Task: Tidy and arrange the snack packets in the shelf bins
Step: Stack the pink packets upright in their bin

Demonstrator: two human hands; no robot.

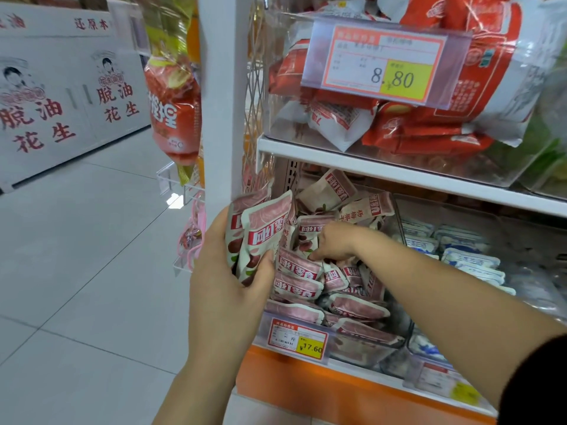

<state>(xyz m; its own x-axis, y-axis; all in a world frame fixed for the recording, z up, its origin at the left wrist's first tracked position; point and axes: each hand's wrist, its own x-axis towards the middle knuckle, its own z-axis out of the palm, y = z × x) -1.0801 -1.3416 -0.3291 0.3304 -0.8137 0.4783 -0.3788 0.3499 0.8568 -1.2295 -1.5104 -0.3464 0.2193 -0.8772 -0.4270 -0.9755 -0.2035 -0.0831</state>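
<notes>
While the pile gets sorted, item one: my left hand [227, 271], just off the left end of the lower shelf [306, 381], grips a fanned stack of pink snack packets [260, 237], held upright so, I judge, they can return as one neat row. Item two: clear bin [371, 348] at that left end, loose packets [297, 265] jumbled inside. Item three: my right hand [334, 243], fingertips down among them; whether it pinches one I cannot tell. The bin's back is hidden under the upper shelf [337, 154]. The neighbouring blue-white packets [469, 259] are blurred.
</notes>
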